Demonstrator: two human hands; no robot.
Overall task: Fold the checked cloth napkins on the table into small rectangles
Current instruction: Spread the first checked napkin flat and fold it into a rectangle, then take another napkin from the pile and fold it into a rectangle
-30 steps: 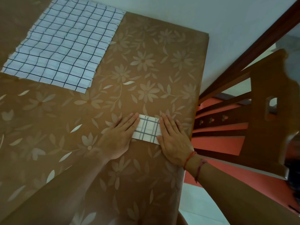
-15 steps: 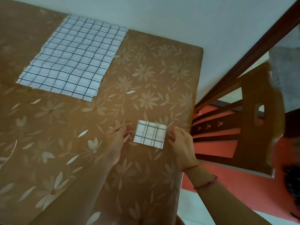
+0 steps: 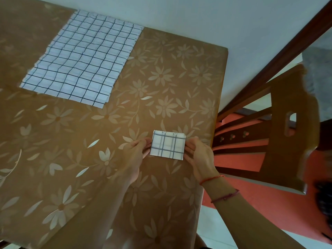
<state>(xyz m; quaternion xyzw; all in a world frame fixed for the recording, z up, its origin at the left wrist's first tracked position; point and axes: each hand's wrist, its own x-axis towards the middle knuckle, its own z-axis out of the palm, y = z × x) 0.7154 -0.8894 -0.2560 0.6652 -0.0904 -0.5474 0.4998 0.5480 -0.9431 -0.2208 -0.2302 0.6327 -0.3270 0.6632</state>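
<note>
A small folded checked napkin (image 3: pixel 168 145), white with grey lines, lies near the table's right edge. My left hand (image 3: pixel 133 155) pinches its left edge with curled fingers. My right hand (image 3: pixel 200 155) pinches its right edge the same way; two red threads circle that wrist. A stack of flat, unfolded checked napkins (image 3: pixel 80 58) lies at the far left of the table, apart from both hands.
The table (image 3: pixel 71 159) wears a brown cloth with pale flowers. Its right edge runs just beside my right hand. A wooden chair (image 3: pixel 291 133) with a red seat stands to the right. A pale wall rises behind the table.
Both hands lifted off the folded napkin, where they lay flat, and now pinch its left and right edges. The view has tilted slightly upward.
</note>
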